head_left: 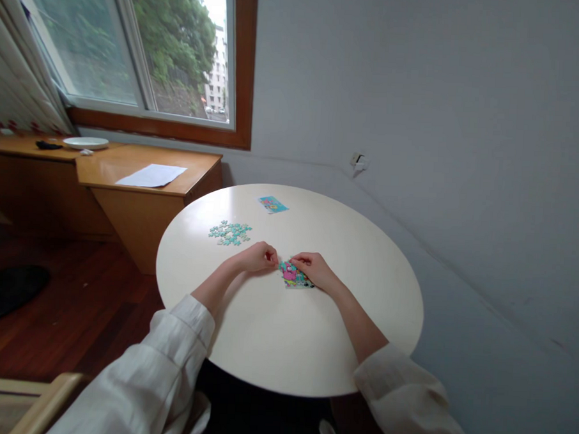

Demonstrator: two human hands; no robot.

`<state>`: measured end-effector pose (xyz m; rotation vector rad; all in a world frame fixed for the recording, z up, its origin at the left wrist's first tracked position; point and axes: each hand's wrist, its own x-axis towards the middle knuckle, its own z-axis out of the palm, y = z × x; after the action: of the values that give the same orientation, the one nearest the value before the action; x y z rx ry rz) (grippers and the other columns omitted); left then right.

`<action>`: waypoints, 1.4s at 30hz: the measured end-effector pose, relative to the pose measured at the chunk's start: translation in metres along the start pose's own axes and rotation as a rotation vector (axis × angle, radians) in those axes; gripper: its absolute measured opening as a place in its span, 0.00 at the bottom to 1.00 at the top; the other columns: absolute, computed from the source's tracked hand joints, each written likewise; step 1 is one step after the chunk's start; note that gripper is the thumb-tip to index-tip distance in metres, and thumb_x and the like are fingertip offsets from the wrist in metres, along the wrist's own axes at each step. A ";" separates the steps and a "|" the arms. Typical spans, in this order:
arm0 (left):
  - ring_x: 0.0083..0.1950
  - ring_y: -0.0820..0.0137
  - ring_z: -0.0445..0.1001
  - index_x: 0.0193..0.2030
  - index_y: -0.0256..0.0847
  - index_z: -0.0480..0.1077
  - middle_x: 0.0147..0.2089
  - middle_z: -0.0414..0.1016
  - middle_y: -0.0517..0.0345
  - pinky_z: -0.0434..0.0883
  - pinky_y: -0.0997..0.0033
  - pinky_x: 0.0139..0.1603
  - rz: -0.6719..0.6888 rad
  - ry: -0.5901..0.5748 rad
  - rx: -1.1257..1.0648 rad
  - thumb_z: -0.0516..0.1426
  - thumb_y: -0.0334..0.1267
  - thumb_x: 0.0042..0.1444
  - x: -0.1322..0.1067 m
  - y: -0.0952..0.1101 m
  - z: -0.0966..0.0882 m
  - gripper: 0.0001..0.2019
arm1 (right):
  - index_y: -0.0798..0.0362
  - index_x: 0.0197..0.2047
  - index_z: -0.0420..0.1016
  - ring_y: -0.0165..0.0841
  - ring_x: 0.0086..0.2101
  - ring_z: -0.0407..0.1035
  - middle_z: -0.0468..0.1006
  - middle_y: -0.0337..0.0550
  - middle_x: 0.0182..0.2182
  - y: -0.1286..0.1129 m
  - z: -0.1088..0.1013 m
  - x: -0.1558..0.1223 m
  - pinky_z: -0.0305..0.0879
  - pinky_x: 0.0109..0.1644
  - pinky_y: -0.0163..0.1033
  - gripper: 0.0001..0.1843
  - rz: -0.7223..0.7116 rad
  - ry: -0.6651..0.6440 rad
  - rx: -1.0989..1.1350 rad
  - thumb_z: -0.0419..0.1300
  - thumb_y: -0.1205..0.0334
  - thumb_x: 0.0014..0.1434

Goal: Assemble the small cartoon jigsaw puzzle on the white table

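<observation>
A partly joined jigsaw puzzle (291, 278) with a pink cartoon figure lies on the round white table (284, 345). At its upper left edge my left hand (260, 257) is closed in a pinch. A small teal puzzle piece (280, 266) shows at those fingertips, partly hidden and touching or very close to the puzzle. My right hand (316, 270) bends over the puzzle's right side, thumb and fingers pressed together on its upper edge and covering part of the picture. Loose teal puzzle pieces (230, 233) lie spread out beyond my left hand.
Toward the table's far side lies a blue picture card (273, 205). A wooden desk (202, 175) at the left holds white paper (152, 175) and a white plate (86, 143). The wall (465, 154) runs close along the right, with a plugged socket (359, 161).
</observation>
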<state>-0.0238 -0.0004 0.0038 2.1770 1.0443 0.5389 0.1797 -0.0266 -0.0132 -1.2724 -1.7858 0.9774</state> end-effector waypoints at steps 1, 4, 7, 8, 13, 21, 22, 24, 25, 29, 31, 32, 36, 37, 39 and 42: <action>0.25 0.76 0.66 0.26 0.33 0.73 0.23 0.72 0.60 0.62 0.79 0.27 -0.003 -0.003 0.000 0.55 0.34 0.43 0.000 0.001 0.000 0.08 | 0.58 0.29 0.77 0.28 0.25 0.64 0.76 0.42 0.24 0.000 0.000 0.000 0.59 0.30 0.34 0.15 -0.002 0.000 0.000 0.58 0.54 0.47; 0.25 0.76 0.65 0.26 0.33 0.72 0.23 0.71 0.60 0.61 0.79 0.27 -0.010 -0.010 0.000 0.55 0.34 0.42 -0.001 0.001 0.000 0.07 | 0.58 0.29 0.77 0.28 0.24 0.64 0.76 0.42 0.24 -0.001 0.001 0.000 0.59 0.30 0.34 0.15 -0.004 -0.008 -0.003 0.58 0.54 0.47; 0.25 0.76 0.65 0.25 0.33 0.72 0.23 0.71 0.60 0.61 0.79 0.26 -0.016 -0.010 0.004 0.55 0.35 0.42 0.000 0.000 0.000 0.07 | 0.58 0.30 0.76 0.28 0.24 0.64 0.76 0.42 0.24 -0.004 0.001 -0.002 0.58 0.29 0.34 0.15 -0.004 -0.023 -0.007 0.58 0.55 0.47; 0.25 0.76 0.65 0.25 0.33 0.72 0.23 0.71 0.60 0.61 0.79 0.26 -0.018 -0.009 0.007 0.55 0.35 0.42 0.000 -0.001 0.001 0.07 | 0.59 0.30 0.76 0.28 0.25 0.64 0.76 0.42 0.24 -0.005 0.001 -0.002 0.58 0.29 0.34 0.15 -0.005 -0.029 -0.009 0.58 0.55 0.47; 0.25 0.76 0.65 0.24 0.34 0.72 0.22 0.70 0.61 0.60 0.79 0.26 -0.022 -0.005 0.025 0.55 0.35 0.41 0.000 -0.003 0.001 0.08 | 0.59 0.30 0.76 0.28 0.24 0.63 0.76 0.42 0.24 -0.007 0.001 -0.003 0.57 0.28 0.34 0.15 -0.014 -0.052 -0.027 0.58 0.55 0.47; 0.25 0.76 0.65 0.24 0.34 0.72 0.21 0.70 0.61 0.60 0.78 0.26 -0.033 -0.008 0.036 0.54 0.35 0.41 -0.002 0.004 0.000 0.07 | 0.59 0.31 0.77 0.26 0.23 0.61 0.74 0.40 0.22 -0.004 0.001 -0.003 0.54 0.26 0.32 0.13 -0.024 -0.086 -0.061 0.56 0.61 0.47; 0.25 0.76 0.65 0.24 0.34 0.72 0.21 0.70 0.61 0.60 0.78 0.26 -0.034 -0.008 0.037 0.54 0.35 0.41 -0.002 0.004 0.000 0.07 | 0.59 0.31 0.77 0.26 0.23 0.60 0.74 0.40 0.22 -0.004 0.001 -0.003 0.54 0.26 0.31 0.13 -0.026 -0.090 -0.064 0.56 0.61 0.47; 0.25 0.76 0.65 0.24 0.34 0.72 0.21 0.70 0.61 0.60 0.78 0.27 -0.034 -0.006 0.038 0.55 0.35 0.41 -0.002 0.004 0.000 0.07 | 0.59 0.31 0.77 0.26 0.23 0.60 0.74 0.40 0.22 -0.004 0.001 -0.004 0.53 0.25 0.31 0.13 -0.024 -0.104 -0.061 0.56 0.62 0.47; 0.25 0.75 0.65 0.24 0.34 0.72 0.21 0.70 0.61 0.60 0.78 0.27 -0.033 -0.005 0.039 0.55 0.34 0.40 -0.002 0.004 0.000 0.07 | 0.59 0.31 0.78 0.26 0.23 0.60 0.74 0.40 0.22 -0.004 0.001 -0.004 0.53 0.25 0.31 0.13 -0.018 -0.111 -0.054 0.56 0.61 0.46; 0.26 0.76 0.65 0.23 0.34 0.71 0.21 0.70 0.62 0.60 0.78 0.27 -0.031 0.001 0.045 0.55 0.33 0.40 -0.001 0.002 0.001 0.06 | 0.59 0.32 0.78 0.25 0.22 0.59 0.73 0.39 0.21 -0.002 0.001 -0.004 0.52 0.25 0.31 0.14 0.002 -0.135 -0.034 0.56 0.60 0.46; 0.25 0.76 0.65 0.23 0.34 0.71 0.21 0.69 0.62 0.60 0.79 0.26 -0.032 0.002 0.047 0.55 0.33 0.40 -0.001 0.001 0.001 0.06 | 0.59 0.32 0.78 0.25 0.21 0.58 0.72 0.39 0.20 0.000 0.002 -0.003 0.51 0.24 0.31 0.14 0.000 -0.138 -0.041 0.56 0.60 0.46; 0.25 0.76 0.64 0.23 0.34 0.71 0.21 0.69 0.62 0.60 0.79 0.26 -0.032 0.002 0.049 0.55 0.33 0.40 -0.001 0.001 0.001 0.05 | 0.59 0.32 0.78 0.25 0.21 0.58 0.72 0.38 0.20 0.000 0.002 -0.003 0.51 0.24 0.31 0.14 -0.001 -0.140 -0.045 0.56 0.60 0.46; 0.25 0.76 0.64 0.22 0.34 0.71 0.21 0.69 0.62 0.60 0.79 0.26 -0.029 -0.002 0.058 0.55 0.33 0.39 -0.001 0.002 0.001 0.05 | 0.59 0.34 0.78 0.25 0.22 0.59 0.74 0.39 0.21 0.002 0.002 -0.003 0.52 0.25 0.31 0.15 -0.005 -0.152 -0.037 0.57 0.60 0.47; 0.25 0.76 0.64 0.22 0.34 0.71 0.21 0.69 0.62 0.59 0.79 0.26 -0.028 -0.005 0.060 0.55 0.33 0.39 -0.001 0.002 0.001 0.05 | 0.59 0.34 0.78 0.26 0.22 0.60 0.74 0.40 0.22 0.002 0.002 -0.003 0.53 0.25 0.31 0.15 -0.007 -0.154 -0.035 0.57 0.60 0.47; 0.26 0.76 0.64 0.22 0.34 0.71 0.21 0.69 0.62 0.59 0.79 0.26 -0.027 -0.010 0.068 0.55 0.34 0.39 -0.001 0.001 0.001 0.05 | 0.59 0.34 0.78 0.26 0.23 0.60 0.74 0.40 0.23 0.002 0.003 -0.003 0.53 0.26 0.31 0.15 -0.010 -0.153 -0.036 0.57 0.59 0.47; 0.25 0.76 0.64 0.21 0.34 0.70 0.20 0.68 0.62 0.59 0.78 0.27 -0.026 -0.014 0.081 0.54 0.34 0.39 0.000 0.000 0.002 0.06 | 0.60 0.34 0.78 0.26 0.23 0.60 0.74 0.40 0.23 0.003 0.003 -0.002 0.53 0.26 0.31 0.15 -0.017 -0.155 -0.046 0.56 0.59 0.48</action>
<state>-0.0232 -0.0012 0.0026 2.2307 1.1028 0.4770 0.1792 -0.0283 -0.0175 -1.2358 -1.9443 1.0557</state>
